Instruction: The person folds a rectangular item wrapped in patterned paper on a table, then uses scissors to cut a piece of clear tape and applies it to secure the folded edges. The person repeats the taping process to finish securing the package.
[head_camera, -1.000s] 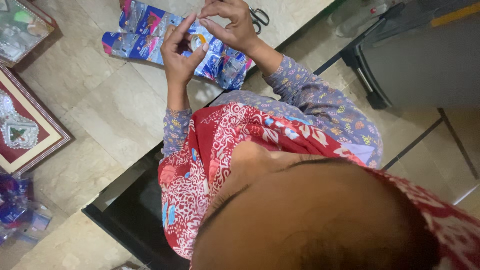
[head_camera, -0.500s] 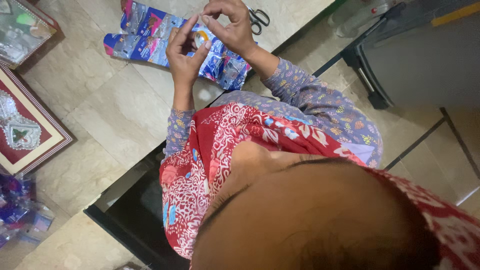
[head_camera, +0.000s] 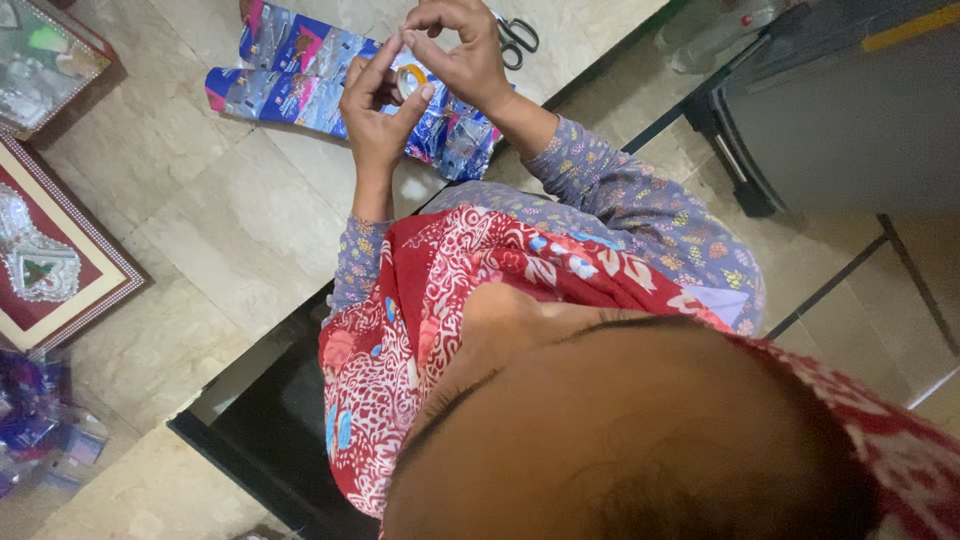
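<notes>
You have a strip of blue foil sachets (head_camera: 300, 75) lying flat on the pale stone counter, running from the upper left toward your hands; each sachet is rectangular, blue with pink and silver patches, and the near end of the strip is partly covered by your fingers. At the top left corner sits a clear plastic-covered box (head_camera: 40, 60) with a dark red, beaded rim, its contents glinting silver and green. Below it, at the left edge, lies a flat framed box (head_camera: 55, 260) with a cream border and a dark red inside holding a silver ornament. At the lower left edge you have a heap of crinkled blue and clear wrappers (head_camera: 35, 420), too blurred to tell apart.
</notes>
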